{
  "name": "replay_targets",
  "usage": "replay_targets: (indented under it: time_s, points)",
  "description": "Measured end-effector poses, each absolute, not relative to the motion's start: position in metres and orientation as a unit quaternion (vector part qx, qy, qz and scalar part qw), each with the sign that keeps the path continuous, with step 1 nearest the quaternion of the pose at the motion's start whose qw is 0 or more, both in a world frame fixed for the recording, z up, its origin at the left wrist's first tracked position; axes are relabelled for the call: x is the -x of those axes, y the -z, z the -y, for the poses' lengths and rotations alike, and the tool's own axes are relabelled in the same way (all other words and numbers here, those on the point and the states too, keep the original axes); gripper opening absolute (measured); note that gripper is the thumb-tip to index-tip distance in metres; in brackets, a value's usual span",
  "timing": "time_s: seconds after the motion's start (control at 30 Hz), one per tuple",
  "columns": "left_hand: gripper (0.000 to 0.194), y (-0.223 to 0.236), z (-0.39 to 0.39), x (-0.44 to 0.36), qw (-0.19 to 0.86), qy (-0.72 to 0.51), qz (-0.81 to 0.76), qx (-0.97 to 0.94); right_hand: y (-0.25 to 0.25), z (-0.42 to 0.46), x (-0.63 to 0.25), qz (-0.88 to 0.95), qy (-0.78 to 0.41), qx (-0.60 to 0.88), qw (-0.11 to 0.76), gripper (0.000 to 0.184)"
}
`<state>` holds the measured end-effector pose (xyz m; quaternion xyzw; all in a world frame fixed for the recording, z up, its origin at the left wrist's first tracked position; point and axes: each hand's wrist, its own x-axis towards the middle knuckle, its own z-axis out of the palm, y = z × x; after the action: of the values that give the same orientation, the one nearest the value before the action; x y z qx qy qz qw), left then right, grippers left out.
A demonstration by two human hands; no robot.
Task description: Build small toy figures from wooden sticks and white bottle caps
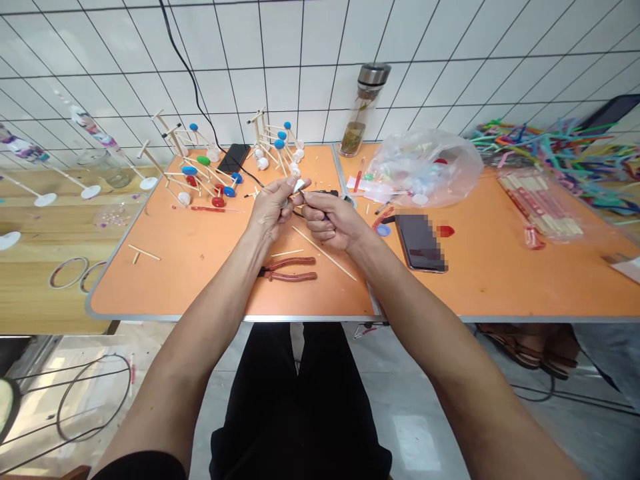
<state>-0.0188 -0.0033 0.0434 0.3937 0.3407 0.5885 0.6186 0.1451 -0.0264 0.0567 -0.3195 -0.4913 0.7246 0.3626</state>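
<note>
A small white piece (pixel 299 186) is pinched at the tips of the left hand (pixel 271 210), above an orange table (pixel 175 287). The right hand (pixel 334 219) is held just beside it, curled in tightly (what is gripped there cannot be told). Red-handled pliers (pixel 295 277) and a long thin stick (pixel 325 254) are laid between the forearms (pixel 213 293); behind, stick-and-cap models (pixel 189 171) are ranged.

A bottle (pixel 356 123) is standing by the wall (pixel 280 40), a cord (pixel 191 74) is hanging, and a far phone (pixel 233 159) and near phone (pixel 420 241) are lying on the tabletop (pixel 167 287).
</note>
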Motion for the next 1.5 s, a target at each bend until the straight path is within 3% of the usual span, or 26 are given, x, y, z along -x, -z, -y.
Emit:
replay_targets:
  time_s: [0.07, 0.13, 0.2, 0.27, 0.33, 0.4, 0.5, 0.57, 0.63, 0.8, 0.93, 1.07, 1.17, 1.37, 1.5]
  points:
    - [0.031, -0.042, 0.003, 0.019, 0.613, -0.596, -0.334, -0.396, -0.058, 0.026, -0.148, 0.487, -0.739, 0.315, 0.344, 0.016]
    - [0.031, -0.042, 0.004, 0.017, 0.602, -0.603, -0.352, -0.389, -0.055, 0.028, -0.144, 0.554, -0.644, 0.373, 0.374, 0.021]
    - [0.031, -0.042, 0.006, 0.015, 0.586, -0.603, -0.389, -0.377, -0.048, 0.034, -0.137, 0.659, -0.433, 0.466, 0.401, 0.023]
    - [0.028, -0.044, 0.008, 0.012, 0.568, -0.604, -0.424, -0.365, -0.042, 0.04, -0.129, 0.732, -0.202, 0.544, 0.356, 0.024]
    - [0.025, -0.046, 0.01, 0.009, 0.555, -0.612, -0.437, -0.355, -0.04, 0.043, -0.125, 0.753, -0.086, 0.576, 0.308, 0.03]
    - [0.025, -0.049, 0.013, 0.008, 0.555, -0.619, -0.434, -0.347, -0.042, 0.042, -0.126, 0.745, -0.128, 0.561, 0.337, 0.027]
    - [0.028, -0.055, 0.015, 0.007, 0.583, -0.612, -0.412, -0.34, -0.05, 0.035, -0.135, 0.663, -0.424, 0.458, 0.414, 0.021]
    - [0.027, -0.058, 0.017, 0.008, 0.609, -0.605, -0.387, -0.337, -0.054, 0.03, -0.142, 0.58, -0.622, 0.361, 0.383, 0.021]
    - [0.024, -0.059, 0.017, 0.009, 0.623, -0.605, -0.365, -0.335, -0.055, 0.03, -0.144, 0.531, -0.688, 0.308, 0.388, 0.029]
    - [0.018, -0.057, 0.015, 0.011, 0.613, -0.601, -0.374, -0.351, -0.049, 0.034, -0.134, 0.566, -0.582, 0.339, 0.476, 0.044]
    - [0.018, -0.055, 0.014, 0.01, 0.597, -0.592, -0.405, -0.358, -0.044, 0.032, -0.131, 0.642, -0.413, 0.419, 0.492, 0.043]
    - [0.028, -0.055, 0.014, 0.009, 0.589, -0.588, -0.419, -0.363, -0.041, 0.031, -0.133, 0.727, -0.185, 0.512, 0.418, 0.034]
    - [0.038, -0.054, 0.013, 0.009, 0.582, -0.586, -0.434, -0.359, -0.041, 0.037, -0.133, 0.757, -0.076, 0.565, 0.319, 0.039]
    - [0.049, -0.049, 0.011, 0.01, 0.578, -0.589, -0.446, -0.347, -0.044, 0.044, -0.128, 0.773, -0.029, 0.588, 0.239, 0.042]
    - [0.035, -0.046, 0.011, 0.009, 0.565, -0.6, -0.431, -0.367, -0.044, 0.038, -0.128, 0.746, -0.144, 0.555, 0.337, 0.027]
